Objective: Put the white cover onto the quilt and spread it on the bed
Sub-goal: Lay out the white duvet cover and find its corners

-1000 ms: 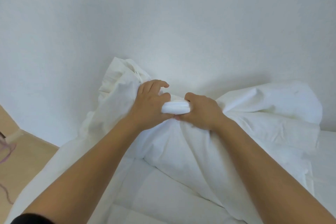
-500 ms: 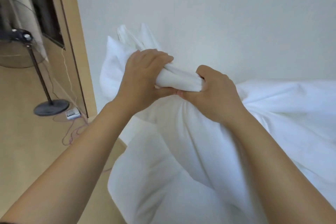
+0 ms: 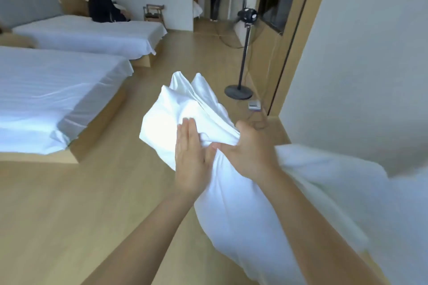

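Your right hand point(image 3: 251, 149) clenches the bunched corner of the white cover point(image 3: 183, 109), which fans out just above both hands, while your left hand point(image 3: 188, 157) lies flat against it, fingers straight; you seem to be seating a corner, next needing both hands gripping to shake.

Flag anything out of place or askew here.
The white cover is bunched in a wad above the floor: the right hand grips it, the left hand lies flat against it. Nothing looks spilled or damaged.
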A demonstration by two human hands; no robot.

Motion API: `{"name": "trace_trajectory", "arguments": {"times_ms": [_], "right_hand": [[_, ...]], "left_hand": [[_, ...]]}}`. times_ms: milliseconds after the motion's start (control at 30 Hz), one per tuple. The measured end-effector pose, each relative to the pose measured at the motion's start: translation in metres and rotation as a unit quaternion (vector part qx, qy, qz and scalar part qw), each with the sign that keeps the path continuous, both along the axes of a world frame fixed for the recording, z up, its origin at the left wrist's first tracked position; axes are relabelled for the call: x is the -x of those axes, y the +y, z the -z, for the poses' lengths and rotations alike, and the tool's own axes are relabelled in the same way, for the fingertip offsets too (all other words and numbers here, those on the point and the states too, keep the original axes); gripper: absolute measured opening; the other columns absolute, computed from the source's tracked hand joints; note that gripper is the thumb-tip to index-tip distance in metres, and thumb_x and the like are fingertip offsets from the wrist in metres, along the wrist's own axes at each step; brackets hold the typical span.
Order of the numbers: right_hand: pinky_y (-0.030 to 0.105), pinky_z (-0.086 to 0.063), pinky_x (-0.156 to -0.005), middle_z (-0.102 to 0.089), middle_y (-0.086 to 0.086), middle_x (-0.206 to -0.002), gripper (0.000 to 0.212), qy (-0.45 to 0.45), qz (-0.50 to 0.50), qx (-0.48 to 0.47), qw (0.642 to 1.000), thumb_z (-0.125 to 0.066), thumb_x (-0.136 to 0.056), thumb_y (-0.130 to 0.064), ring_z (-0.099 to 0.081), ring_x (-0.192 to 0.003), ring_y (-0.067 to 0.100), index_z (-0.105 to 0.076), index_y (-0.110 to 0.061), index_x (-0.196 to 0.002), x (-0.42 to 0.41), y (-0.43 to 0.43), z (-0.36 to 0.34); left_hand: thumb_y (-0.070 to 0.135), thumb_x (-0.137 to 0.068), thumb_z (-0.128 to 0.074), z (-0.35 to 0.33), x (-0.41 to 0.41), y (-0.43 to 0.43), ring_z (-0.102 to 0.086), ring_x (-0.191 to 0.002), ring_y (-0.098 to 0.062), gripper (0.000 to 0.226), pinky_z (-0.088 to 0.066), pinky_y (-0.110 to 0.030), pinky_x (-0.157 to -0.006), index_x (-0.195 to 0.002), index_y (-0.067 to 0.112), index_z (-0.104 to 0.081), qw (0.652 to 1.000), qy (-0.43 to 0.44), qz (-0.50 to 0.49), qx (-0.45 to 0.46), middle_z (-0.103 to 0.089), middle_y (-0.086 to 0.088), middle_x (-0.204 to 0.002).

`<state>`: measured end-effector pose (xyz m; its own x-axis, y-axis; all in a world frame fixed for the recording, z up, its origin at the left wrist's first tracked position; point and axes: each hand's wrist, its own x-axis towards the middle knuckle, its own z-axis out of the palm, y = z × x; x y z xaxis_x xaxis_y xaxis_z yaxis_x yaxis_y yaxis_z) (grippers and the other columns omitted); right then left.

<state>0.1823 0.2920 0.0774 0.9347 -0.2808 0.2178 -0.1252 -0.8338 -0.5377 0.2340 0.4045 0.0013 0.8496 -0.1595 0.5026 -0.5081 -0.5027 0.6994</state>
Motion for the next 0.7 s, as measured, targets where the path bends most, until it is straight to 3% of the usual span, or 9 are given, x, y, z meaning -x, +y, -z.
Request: {"name": "trace_trajectory", "arguments": {"times_ms": [67,133,233,300,367,433,500,600,700], "right_hand": [[0.033,-0.034,-0.063,-0.042,-0.006,-0.068,0.043,0.031,-0.035,-0.029,0.998,-0.063,-0.082,-0.049,-0.046,-0.077,0.027,-0.032,-0.021,-0.071,-0.029,0.047,0.028],[0.035,-0.041,-0.070,-0.059,0.003,-0.083,0.039,0.058,-0.062,-0.053,0.995,-0.061,-0.084,-0.050,-0.054,-0.087,0.032,-0.045,-0.014,-0.088,-0.055,0.089,0.053],[0.037,-0.043,-0.072,-0.065,0.012,-0.094,0.040,0.072,-0.111,-0.061,0.989,-0.059,-0.084,-0.049,-0.058,-0.091,0.035,-0.043,-0.013,-0.090,-0.091,0.141,0.084],[0.037,-0.040,-0.068,-0.065,0.011,-0.089,0.038,0.085,-0.153,-0.053,0.983,-0.058,-0.086,-0.048,-0.059,-0.087,0.035,-0.039,-0.014,-0.086,-0.115,0.169,0.101],[0.037,-0.040,-0.069,-0.066,0.009,-0.087,0.033,0.091,-0.203,-0.044,0.974,-0.057,-0.088,-0.042,-0.060,-0.087,0.035,-0.041,-0.014,-0.088,-0.143,0.192,0.113],[0.037,-0.039,-0.073,-0.067,0.008,-0.093,0.029,0.090,-0.254,-0.037,0.962,-0.057,-0.088,-0.036,-0.060,-0.091,0.034,-0.048,-0.012,-0.102,-0.180,0.214,0.121],[0.037,-0.038,-0.074,-0.068,0.010,-0.096,0.033,0.087,-0.293,-0.025,0.952,-0.057,-0.087,-0.029,-0.060,-0.093,0.034,-0.049,-0.009,-0.112,-0.222,0.236,0.123],[0.036,-0.036,-0.072,-0.068,0.009,-0.090,0.020,0.065,-0.337,-0.028,0.939,-0.058,-0.083,-0.021,-0.060,-0.088,0.035,-0.047,-0.015,-0.098,-0.283,0.260,0.122],[0.034,-0.029,-0.064,-0.066,0.004,-0.085,0.028,0.082,-0.370,-0.037,0.925,-0.061,-0.079,-0.024,-0.057,-0.083,0.032,-0.035,-0.019,-0.087,-0.340,0.276,0.119]], "left_hand": [[0.032,-0.099,-0.040,0.023,-0.007,0.044,-0.010,-0.145,-0.020,0.064,-0.016,-0.031,-0.117,-0.151,0.008,-0.012,0.994,0.097,-0.046,0.030,-0.016,-0.011,-0.155],[0.030,-0.096,-0.040,0.039,-0.019,0.082,-0.033,-0.132,-0.027,0.049,-0.031,-0.033,-0.102,-0.139,0.006,-0.034,0.972,0.205,-0.094,0.061,-0.042,-0.017,-0.133],[0.027,-0.088,-0.033,0.049,-0.044,0.129,-0.047,-0.073,-0.026,0.019,-0.036,-0.028,-0.062,-0.084,0.009,-0.039,0.917,0.330,-0.129,0.181,-0.047,-0.006,-0.075],[0.025,-0.094,-0.038,0.042,-0.064,0.158,-0.048,-0.069,-0.014,0.021,-0.036,-0.022,-0.062,-0.078,0.015,-0.046,0.843,0.420,-0.136,0.307,-0.049,0.001,-0.074],[0.044,-0.091,-0.048,0.040,-0.093,0.184,-0.058,-0.088,-0.015,0.030,-0.042,-0.026,-0.076,-0.100,0.017,-0.060,0.789,0.475,-0.147,0.360,-0.061,0.000,-0.093],[0.050,-0.084,-0.060,0.041,-0.129,0.203,-0.061,-0.084,-0.013,0.045,-0.046,-0.022,-0.066,-0.109,0.013,-0.058,0.797,0.476,-0.183,0.322,-0.063,0.002,-0.093],[0.043,-0.087,-0.062,0.041,-0.167,0.215,-0.058,-0.069,-0.012,0.033,-0.044,-0.019,-0.055,-0.092,0.011,-0.055,0.817,0.444,-0.244,0.274,-0.061,0.001,-0.080],[0.029,-0.083,-0.052,0.042,-0.229,0.237,-0.053,-0.065,-0.019,0.021,-0.042,-0.028,-0.062,-0.074,0.011,-0.050,0.828,0.394,-0.294,0.271,-0.057,0.001,-0.065],[0.023,-0.078,-0.045,0.043,-0.278,0.255,-0.039,-0.054,-0.018,0.020,-0.031,-0.025,-0.052,-0.061,0.015,-0.038,0.819,0.363,-0.340,0.286,-0.042,0.005,-0.051]]}}
